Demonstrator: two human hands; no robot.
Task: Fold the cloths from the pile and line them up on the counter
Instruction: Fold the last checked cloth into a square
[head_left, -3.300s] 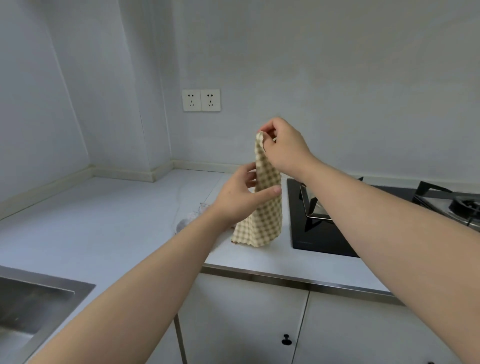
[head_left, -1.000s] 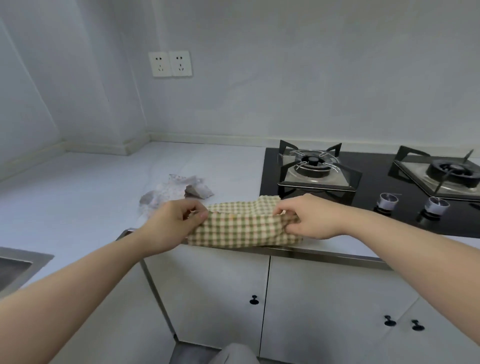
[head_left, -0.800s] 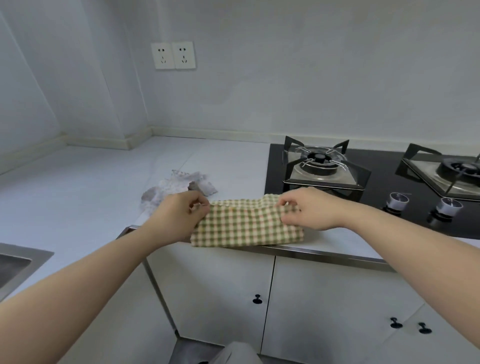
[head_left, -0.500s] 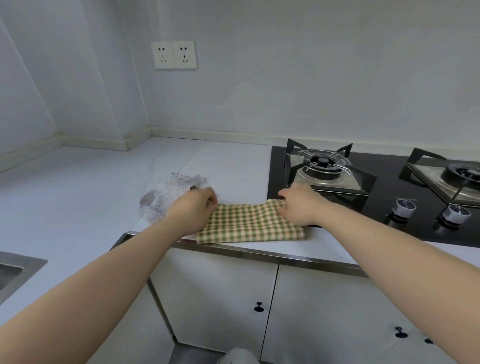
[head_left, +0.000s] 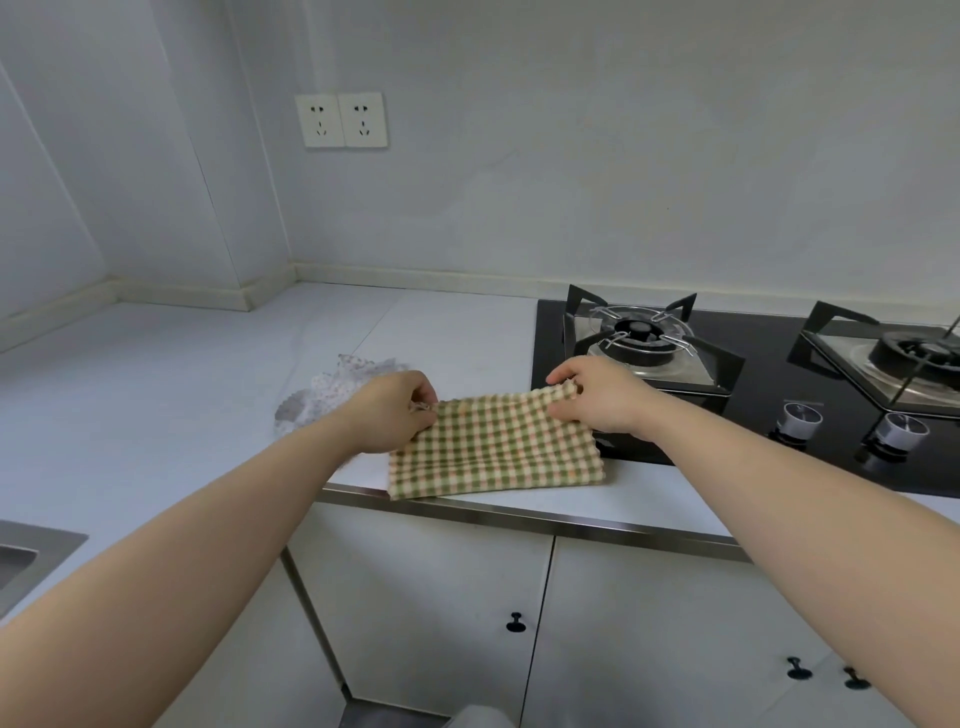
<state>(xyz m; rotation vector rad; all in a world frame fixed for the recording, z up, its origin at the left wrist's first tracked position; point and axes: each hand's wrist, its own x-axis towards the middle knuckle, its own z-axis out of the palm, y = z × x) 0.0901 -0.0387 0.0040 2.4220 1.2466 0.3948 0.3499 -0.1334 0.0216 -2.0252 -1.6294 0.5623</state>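
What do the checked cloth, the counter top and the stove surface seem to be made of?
Checked cloth: soft woven fabric, perhaps cotton. It is matte and limp, with a wavy edge.
Counter top: pale stone or a stone-like slab, smooth, with a faint grey vein. A brushed metal strip runs along its front.
Stove surface: probably black glass. It is glossy, with reflections under the knobs.

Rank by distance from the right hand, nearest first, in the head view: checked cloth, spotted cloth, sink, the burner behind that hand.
1. Checked cloth: pinched by the right hand.
2. Burner: just behind it.
3. Spotted cloth: left, past the left hand.
4. Sink: far left.
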